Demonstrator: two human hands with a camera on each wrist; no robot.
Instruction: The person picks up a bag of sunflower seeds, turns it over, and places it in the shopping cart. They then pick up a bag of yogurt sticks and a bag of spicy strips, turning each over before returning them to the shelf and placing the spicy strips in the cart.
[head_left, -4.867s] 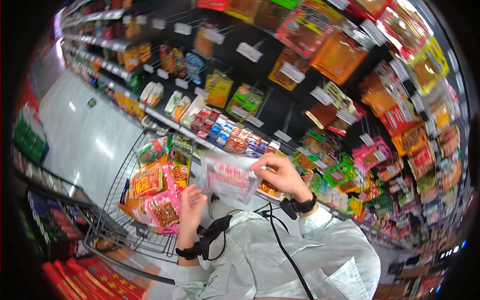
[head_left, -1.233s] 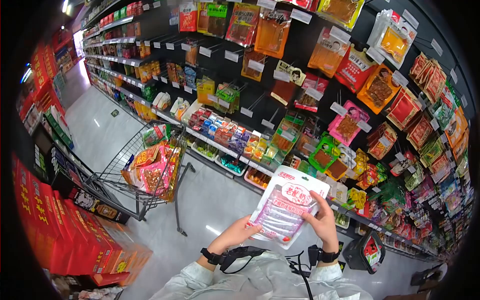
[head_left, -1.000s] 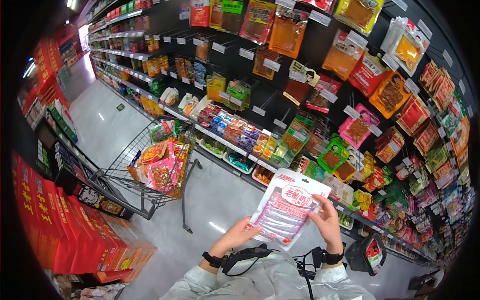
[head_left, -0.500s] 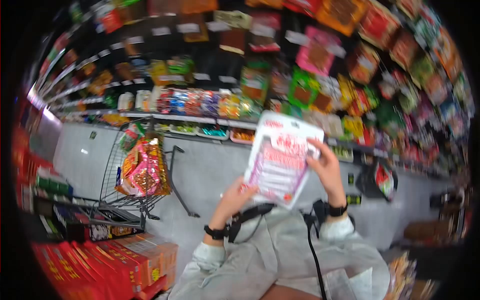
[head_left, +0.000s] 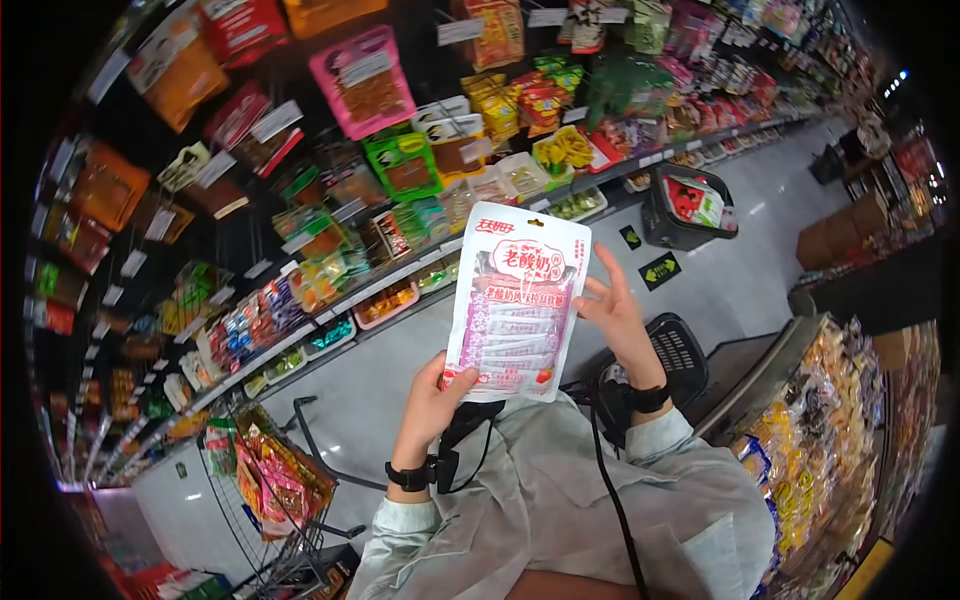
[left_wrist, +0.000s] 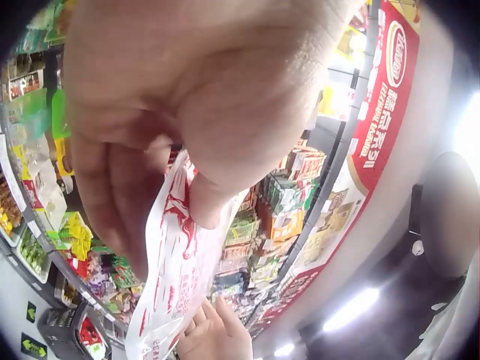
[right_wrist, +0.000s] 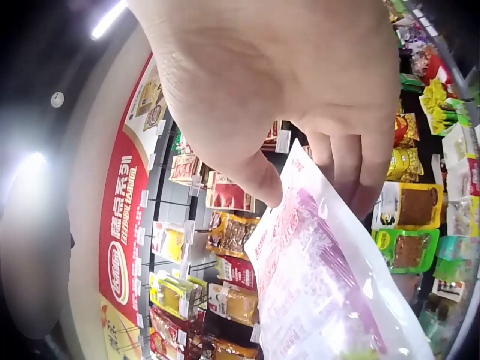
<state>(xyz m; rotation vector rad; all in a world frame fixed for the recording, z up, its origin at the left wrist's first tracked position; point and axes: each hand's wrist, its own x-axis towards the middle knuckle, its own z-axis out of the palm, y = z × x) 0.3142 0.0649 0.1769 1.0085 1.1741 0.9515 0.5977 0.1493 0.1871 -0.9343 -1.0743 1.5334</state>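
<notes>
A white and purple pouch (head_left: 520, 300) with red lettering is upright in front of the body. My left hand (head_left: 425, 410) pinches its lower left corner, thumb on the front; the left wrist view has the thumb over the pouch (left_wrist: 176, 262), the other fingers partly hidden. At the pouch's right edge is my right hand (head_left: 622, 325), its fingers extended and spread, the thumb side touching the edge. In the right wrist view the thumb and fingers of this hand (right_wrist: 285, 97) lie on either side of the pouch's (right_wrist: 322, 277) upper corner.
Shelves of hanging snack packs (head_left: 365, 85) run across the front. A cart (head_left: 235, 500) with bagged snacks stands low left. A black basket (head_left: 690, 235) is on the floor by the shelf, another basket (head_left: 680, 360) by the right arm. Packaged goods (head_left: 820, 450) fill a display at right.
The view has swung right, so the cart sits lower left and the right-hand display has appeared. The right fingers have straightened and spread at the pouch's edge; the left hand keeps its hold.
</notes>
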